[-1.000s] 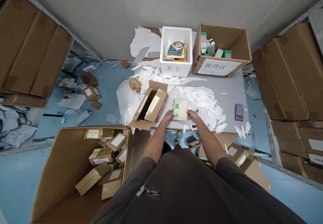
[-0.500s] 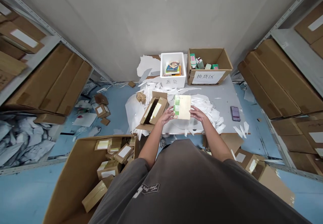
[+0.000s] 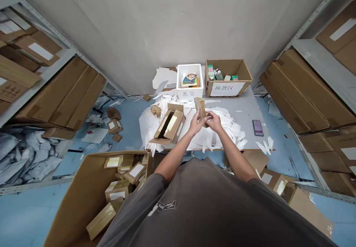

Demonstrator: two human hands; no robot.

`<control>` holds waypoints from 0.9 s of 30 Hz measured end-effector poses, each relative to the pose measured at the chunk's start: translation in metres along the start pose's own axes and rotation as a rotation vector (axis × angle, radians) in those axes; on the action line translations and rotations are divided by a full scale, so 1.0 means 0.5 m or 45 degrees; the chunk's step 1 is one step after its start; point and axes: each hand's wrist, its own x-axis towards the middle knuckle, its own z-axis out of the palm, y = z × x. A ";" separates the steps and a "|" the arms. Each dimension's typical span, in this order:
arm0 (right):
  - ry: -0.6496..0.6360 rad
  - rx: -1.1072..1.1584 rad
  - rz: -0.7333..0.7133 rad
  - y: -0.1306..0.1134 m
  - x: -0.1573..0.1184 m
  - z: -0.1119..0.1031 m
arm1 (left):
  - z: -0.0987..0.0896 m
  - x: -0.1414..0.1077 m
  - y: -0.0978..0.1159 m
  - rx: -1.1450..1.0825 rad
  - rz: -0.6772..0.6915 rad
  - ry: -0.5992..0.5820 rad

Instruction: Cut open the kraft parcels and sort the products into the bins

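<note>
Above the middle of the table I hold a book (image 3: 200, 106) tilted up, its narrow edge turned toward me. My left hand (image 3: 196, 124) grips its left side and lower end. The fingers of my right hand (image 3: 213, 121) are closed on the lower right edge. Left of my hands lies an opened carton (image 3: 178, 128) with its flaps up and strips of tape on top. White paper scraps (image 3: 226, 122) are spread under and around my hands.
Behind stand a white foam bin (image 3: 190, 92) with books and a cardboard box (image 3: 247, 88) holding small cartons. A purple, pixelated item (image 3: 257, 127) lies at the table's right. A large carton (image 3: 72, 191) with parcels stands at lower left. Shelves (image 3: 62, 59) flank both sides.
The book has been turned from its flat cream and green cover to its edge and lifted slightly. Both hands have come closer together around its lower end.
</note>
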 end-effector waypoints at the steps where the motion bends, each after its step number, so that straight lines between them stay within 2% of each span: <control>1: 0.002 -0.036 -0.044 -0.005 -0.007 0.012 | 0.007 0.000 0.007 -0.035 0.020 0.032; 4: -0.039 -0.092 -0.126 -0.014 -0.025 0.037 | -0.002 0.012 0.020 -0.081 0.042 0.083; 7: -0.116 -0.047 -0.104 -0.018 -0.030 0.034 | -0.035 0.034 0.022 -0.147 -0.005 0.044; 10: -0.234 0.117 -0.001 -0.020 -0.019 -0.004 | -0.074 0.049 0.017 -0.284 -0.152 0.014; 12: -0.154 0.154 0.053 -0.020 -0.010 -0.045 | -0.102 0.046 0.013 -0.380 -0.279 -0.014; 15: 0.093 0.097 0.163 -0.017 -0.001 -0.104 | -0.140 0.027 0.003 -0.492 -0.397 -0.087; 17: 0.063 0.135 0.334 -0.011 -0.002 -0.122 | -0.157 0.010 -0.007 -0.548 -0.419 -0.103; 20: -0.150 0.362 0.543 -0.001 -0.012 -0.115 | -0.163 -0.007 -0.021 -0.607 -0.426 -0.090; 23: -0.198 0.545 0.572 0.004 -0.017 -0.096 | -0.156 -0.012 -0.029 -0.633 -0.420 -0.089; 27: -0.273 0.608 0.587 -0.002 -0.013 -0.094 | -0.152 -0.008 -0.025 -0.629 -0.402 -0.098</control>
